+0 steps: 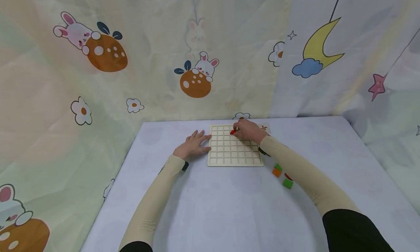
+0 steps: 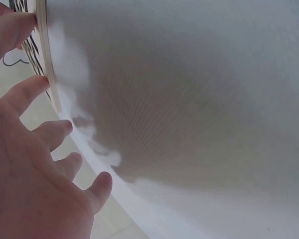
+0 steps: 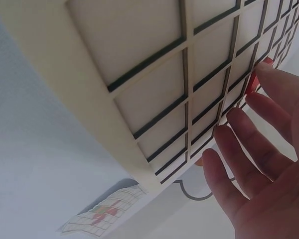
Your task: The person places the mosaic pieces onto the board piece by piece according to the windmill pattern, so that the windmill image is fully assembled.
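A pale wooden grid board [image 1: 235,164] lies flat on the white table, its square cells marked off by thin raised strips. At the board's left edge my left hand [image 1: 193,146] spreads its fingers, with thumb and index fingertip touching the side; the left wrist view shows those fingertips [image 2: 27,20] against the edge. Over the board's upper part my right hand [image 1: 248,131] pinches a small red piece [image 1: 233,132] between thumb and index finger. In the right wrist view that red piece [image 3: 251,82] sits at the grid cells, partly covered by the fingers.
Right of the board, near my right forearm, lie a few loose pieces: an orange block [image 1: 277,172], a green block [image 1: 288,183] and a red piece [image 1: 288,176]. A printed pattern card [image 1: 264,128] pokes out behind the board's upper right corner. A patterned cloth backdrop [image 1: 157,62] hangs behind.
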Available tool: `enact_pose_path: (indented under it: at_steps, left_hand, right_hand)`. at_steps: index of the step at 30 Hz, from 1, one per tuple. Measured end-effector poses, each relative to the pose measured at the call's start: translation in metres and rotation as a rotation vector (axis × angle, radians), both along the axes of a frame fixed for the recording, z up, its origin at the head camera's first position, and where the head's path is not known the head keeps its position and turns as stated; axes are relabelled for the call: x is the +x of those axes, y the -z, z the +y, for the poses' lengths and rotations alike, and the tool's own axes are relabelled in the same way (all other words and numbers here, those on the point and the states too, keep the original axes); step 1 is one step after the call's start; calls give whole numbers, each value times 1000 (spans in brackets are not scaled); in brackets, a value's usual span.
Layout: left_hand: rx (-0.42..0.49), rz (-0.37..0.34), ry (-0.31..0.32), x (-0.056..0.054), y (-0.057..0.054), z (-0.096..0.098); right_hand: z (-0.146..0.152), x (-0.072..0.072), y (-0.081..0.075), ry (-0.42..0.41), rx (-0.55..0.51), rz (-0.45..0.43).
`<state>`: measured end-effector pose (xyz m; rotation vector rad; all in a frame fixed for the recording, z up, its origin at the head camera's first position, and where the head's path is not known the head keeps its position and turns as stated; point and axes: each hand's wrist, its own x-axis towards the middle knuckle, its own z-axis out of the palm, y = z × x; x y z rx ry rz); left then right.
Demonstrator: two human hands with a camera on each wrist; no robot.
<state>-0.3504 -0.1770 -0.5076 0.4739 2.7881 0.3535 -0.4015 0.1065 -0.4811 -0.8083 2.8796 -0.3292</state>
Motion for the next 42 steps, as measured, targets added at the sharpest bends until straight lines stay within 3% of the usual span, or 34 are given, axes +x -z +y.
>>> enact_pose_path:
  at_steps: [24,42]
  left_hand:
    - [10,-7,-6,2,-2,1]
    - [18,-27,-15,0,-2,1]
  right_hand:
    - [-3,-4,5,-37,12,36]
    - [1,-7,5,-27,-5,4]
